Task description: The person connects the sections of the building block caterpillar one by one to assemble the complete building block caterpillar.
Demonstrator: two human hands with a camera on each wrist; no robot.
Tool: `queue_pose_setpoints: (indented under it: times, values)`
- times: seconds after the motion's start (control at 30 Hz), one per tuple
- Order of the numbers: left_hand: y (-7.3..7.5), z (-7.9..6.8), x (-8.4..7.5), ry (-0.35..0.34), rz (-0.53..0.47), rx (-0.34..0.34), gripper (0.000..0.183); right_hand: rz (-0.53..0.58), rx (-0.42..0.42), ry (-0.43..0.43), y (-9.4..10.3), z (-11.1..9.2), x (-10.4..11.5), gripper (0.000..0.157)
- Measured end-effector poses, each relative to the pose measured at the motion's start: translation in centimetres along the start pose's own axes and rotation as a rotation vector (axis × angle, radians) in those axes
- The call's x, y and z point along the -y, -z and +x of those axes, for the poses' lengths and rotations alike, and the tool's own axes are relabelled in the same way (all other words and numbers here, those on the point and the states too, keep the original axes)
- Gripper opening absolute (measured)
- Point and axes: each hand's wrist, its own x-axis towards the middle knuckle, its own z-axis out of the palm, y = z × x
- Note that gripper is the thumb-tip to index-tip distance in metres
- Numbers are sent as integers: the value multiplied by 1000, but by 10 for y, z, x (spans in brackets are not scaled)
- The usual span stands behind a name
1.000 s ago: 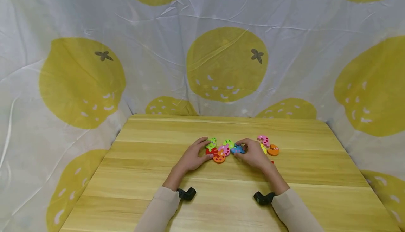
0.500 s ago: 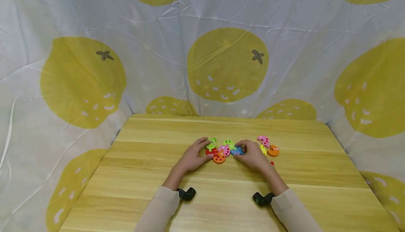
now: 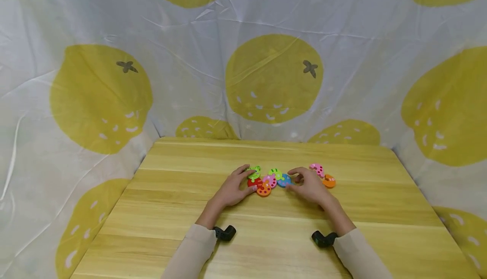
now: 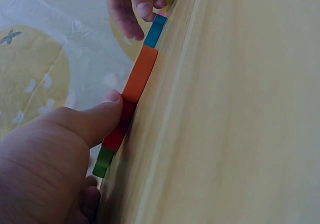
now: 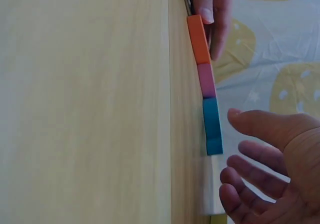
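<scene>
A row of joined, numbered caterpillar puzzle pieces lies flat on the wooden table. It runs from a green face piece through a red piece, an orange piece, a pink piece and a light green piece to a blue piece. My left hand holds the face end, its thumb against the edge near the red and orange pieces. Just right of the blue piece is my right hand. In the right wrist view its thumb and loosely bent fingers stand apart from the blue piece, holding nothing.
Loose pink and orange pieces lie beyond my right hand. A yellow piece shows at the bottom of the right wrist view. Behind the table hangs a lemon-print cloth.
My right hand has let go of the blue piece and shifted slightly right, covering the yellow and small red pieces in the head view. My left hand stays in place.
</scene>
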Motion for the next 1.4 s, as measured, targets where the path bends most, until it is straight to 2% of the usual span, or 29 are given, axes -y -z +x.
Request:
queue_pose_setpoints:
  times: [0.1, 0.27, 0.6, 0.87, 1.1, 1.4]
  values:
    - [1, 1, -2, 8, -1, -7, 62, -18, -40, 21, 7, -4, -3, 41]
    - [1, 1, -2, 31, -3, -1, 62, -24, -89, -5, 22, -16, -7, 40]
    - [-2, 1, 2, 66, -49, -42, 62, -116, -95, -79, 40, -32, -20, 42]
    - [-4, 1, 0, 84, -75, -44, 62, -174, -91, -100, 44, -40, -29, 50]
    - [-4, 0, -1, 56, -25, -12, 61, -200, -86, -97, 39, -40, -36, 46]
    - [-3, 1, -1, 40, -36, -45, 60, -215, -102, -101, 38, -35, -36, 45]
